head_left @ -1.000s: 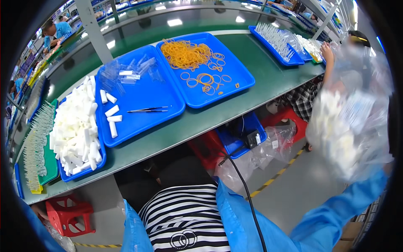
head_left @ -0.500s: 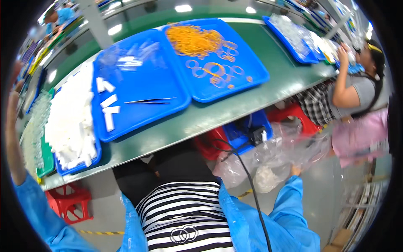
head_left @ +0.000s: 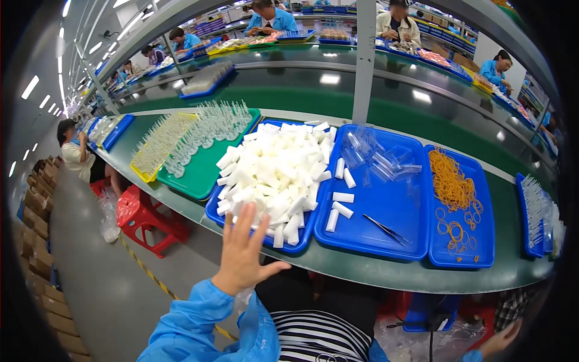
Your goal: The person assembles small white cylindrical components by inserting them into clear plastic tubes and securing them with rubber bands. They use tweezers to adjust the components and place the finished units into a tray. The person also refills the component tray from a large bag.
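My left hand (head_left: pixel 242 253) is raised with its fingers spread. It holds nothing, and its fingertips overlap the near edge of a heap of white foam-like pieces (head_left: pixel 274 166) in a blue tray (head_left: pixel 212 211); I cannot tell whether they touch. Low at the right, my right hand (head_left: pixel 503 339) reaches out beside the bench's underside, fingers stretched and apparently bare. A second blue tray (head_left: pixel 350 241) carries several white pieces (head_left: pixel 343 197), clear plastic tubes (head_left: pixel 386 166) and metal tweezers (head_left: pixel 386 229). Orange rubber bands (head_left: pixel 449 181) lie in the blue tray (head_left: pixel 463 258) to its right.
To the left stand a green tray (head_left: pixel 196 187) and a yellow tray (head_left: pixel 145 175) with upright clear plastic parts. A red stool (head_left: pixel 145 220) is beside the green bench (head_left: pixel 362 268). A grey post (head_left: pixel 363 66) rises behind the trays. Plastic film (head_left: pixel 410 344) lies beneath, and co-workers sit across.
The view has swung left, bringing the green and yellow trays into full sight. My left hand now shows in front of the white pieces; my right hand has shifted to the lower right of the picture.
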Motion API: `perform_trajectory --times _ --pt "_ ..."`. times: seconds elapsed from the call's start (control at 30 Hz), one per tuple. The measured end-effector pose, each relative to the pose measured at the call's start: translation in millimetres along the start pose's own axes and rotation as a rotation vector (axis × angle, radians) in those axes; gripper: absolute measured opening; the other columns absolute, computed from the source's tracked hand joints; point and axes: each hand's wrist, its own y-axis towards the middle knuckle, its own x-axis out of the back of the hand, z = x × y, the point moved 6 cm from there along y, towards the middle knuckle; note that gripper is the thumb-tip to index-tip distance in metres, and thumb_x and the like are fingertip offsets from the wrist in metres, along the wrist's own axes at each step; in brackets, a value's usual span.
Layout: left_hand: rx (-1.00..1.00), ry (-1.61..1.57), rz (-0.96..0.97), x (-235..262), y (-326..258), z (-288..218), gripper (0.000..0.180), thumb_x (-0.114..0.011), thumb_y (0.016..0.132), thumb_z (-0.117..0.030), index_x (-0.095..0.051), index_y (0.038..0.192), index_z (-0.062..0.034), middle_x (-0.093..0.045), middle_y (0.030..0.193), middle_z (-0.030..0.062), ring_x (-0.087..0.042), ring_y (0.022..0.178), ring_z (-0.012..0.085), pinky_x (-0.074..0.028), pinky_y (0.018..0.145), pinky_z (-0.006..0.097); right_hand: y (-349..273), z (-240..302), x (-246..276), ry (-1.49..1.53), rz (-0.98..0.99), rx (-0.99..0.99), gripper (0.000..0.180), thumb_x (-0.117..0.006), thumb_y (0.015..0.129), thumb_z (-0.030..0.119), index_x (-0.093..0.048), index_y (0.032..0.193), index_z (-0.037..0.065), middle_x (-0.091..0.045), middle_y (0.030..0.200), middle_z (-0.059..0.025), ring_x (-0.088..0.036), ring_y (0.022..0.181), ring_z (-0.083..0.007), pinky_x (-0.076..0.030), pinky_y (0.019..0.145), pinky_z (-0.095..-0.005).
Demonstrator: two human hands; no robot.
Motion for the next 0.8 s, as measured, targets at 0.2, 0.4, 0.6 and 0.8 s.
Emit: perform_trajectory --times 0.2,0.4,0.6,0.8 --pt "-0.011 -0.017 -0.046 -23 34 6 0.093 -0.073 0.078 -0.059 -0.04 0.152 -0.0134 -0.028 0.159 0.0201 -0.026 0.148 0.0369 -0.016 0.119 0.059 26 350 -87 0.571 0.381 0.071 0.022 -0.056 0.094 -0.001 -0.061 0.116 -0.002 -0.063 0.118 -0.0144 -0.059 0.112 -0.0236 -0.045 0.098 -0.0347" --pt "-0.003 -0.083 -0.068 -23 44 17 0.095 -0.078 0.074 -0.058 -0.043 0.15 -0.0115 -0.031 0.156 0.0205 -0.029 0.146 0.0379 -0.018 0.118 0.059 -72 565 -147 0.826 1.108 0.838 0.047 -0.078 0.079 0.014 -0.061 0.121 0.003 -0.062 0.121 -0.0158 -0.057 0.111 -0.0331 -0.044 0.096 -0.0426" --pt "0.017 0.028 -0.238 -4 13 36 0.098 -0.073 0.074 -0.068 -0.045 0.147 -0.0072 -0.034 0.153 0.0244 -0.03 0.145 0.0409 -0.016 0.119 0.06 -141 637 -186 0.608 1.116 1.127 0.069 -0.072 0.084 0.046 -0.053 0.137 0.005 -0.058 0.128 -0.0155 -0.055 0.111 -0.0303 -0.044 0.092 -0.0411" --pt "0.208 -0.02 -0.095 -17 16 70 0.096 -0.071 0.079 -0.064 -0.039 0.151 -0.0088 -0.027 0.157 0.0244 -0.024 0.148 0.0413 -0.014 0.118 0.06 -156 646 -193 0.53 1.073 1.211 0.061 -0.073 0.082 0.039 -0.057 0.131 0.005 -0.059 0.126 -0.0181 -0.059 0.1 -0.0294 -0.048 0.08 -0.0412"
